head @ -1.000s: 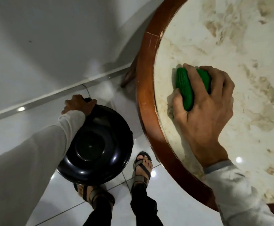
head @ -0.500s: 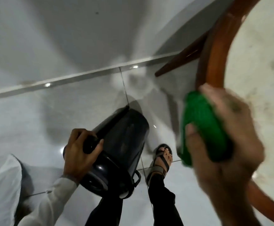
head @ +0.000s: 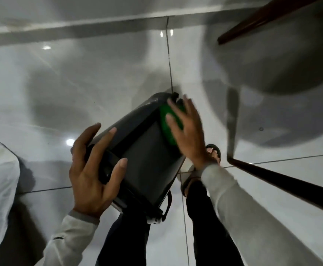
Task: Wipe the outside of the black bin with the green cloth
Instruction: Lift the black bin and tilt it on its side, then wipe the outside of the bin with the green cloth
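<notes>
- Since the earlier frames: right hand (head: 188, 135) has left the counter top and brought the green cloth (head: 169, 127) down onto the black bin (head: 143, 150); the view has swung down to the floor (head: 80, 83).
- Bin position: tilted, lifted in front of the person's legs, above the tiled floor, lid end toward the body, base end pointing away.
- Left hand (head: 93, 169): wrapped around the lid end, fingers (head: 107, 139) spread over the rim, gripping the bin.
- Right hand: flat, fingers extended, pressing the cloth against the upper side wall near the base end. Hand is motion-blurred.
- Judgement: wiping has just begun; most of the wall looks untouched.
- Risk: bin is carried by one hand only; a hard push could twist it loose or swing the lid open.
- Risk: cloth is pinned only under a flat palm, so it could slide off to the floor.
</notes>
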{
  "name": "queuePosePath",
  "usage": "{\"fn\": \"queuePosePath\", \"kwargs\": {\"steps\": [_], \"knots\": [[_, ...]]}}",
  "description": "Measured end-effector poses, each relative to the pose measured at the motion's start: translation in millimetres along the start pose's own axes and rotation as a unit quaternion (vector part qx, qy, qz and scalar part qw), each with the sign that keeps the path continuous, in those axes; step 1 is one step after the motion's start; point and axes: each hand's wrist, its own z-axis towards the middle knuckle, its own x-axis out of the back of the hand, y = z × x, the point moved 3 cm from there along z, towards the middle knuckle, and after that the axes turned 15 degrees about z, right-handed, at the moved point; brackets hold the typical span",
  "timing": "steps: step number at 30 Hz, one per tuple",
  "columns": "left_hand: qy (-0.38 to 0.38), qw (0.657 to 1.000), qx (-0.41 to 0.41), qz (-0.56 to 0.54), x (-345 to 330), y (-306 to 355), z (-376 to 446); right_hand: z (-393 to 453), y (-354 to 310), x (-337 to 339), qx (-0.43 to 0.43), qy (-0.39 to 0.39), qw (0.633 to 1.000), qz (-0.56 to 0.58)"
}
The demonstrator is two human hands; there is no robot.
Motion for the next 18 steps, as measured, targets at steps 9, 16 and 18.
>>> {"fn": "queuePosePath", "kwargs": {"steps": [9,16,18], "knots": [[0.061,0.998,0.001,0.011,-15,30,14,-44,-50,11,0.068,-0.054,0.992,0.091],[0.048,0.999,0.006,-0.001,-13,18,-1,-26,14,25,-0.027,0.011,0.992,0.121],[0.069,0.997,0.021,-0.027,-12,15,5,16,39,34,-0.165,0.098,0.961,0.199]]}}
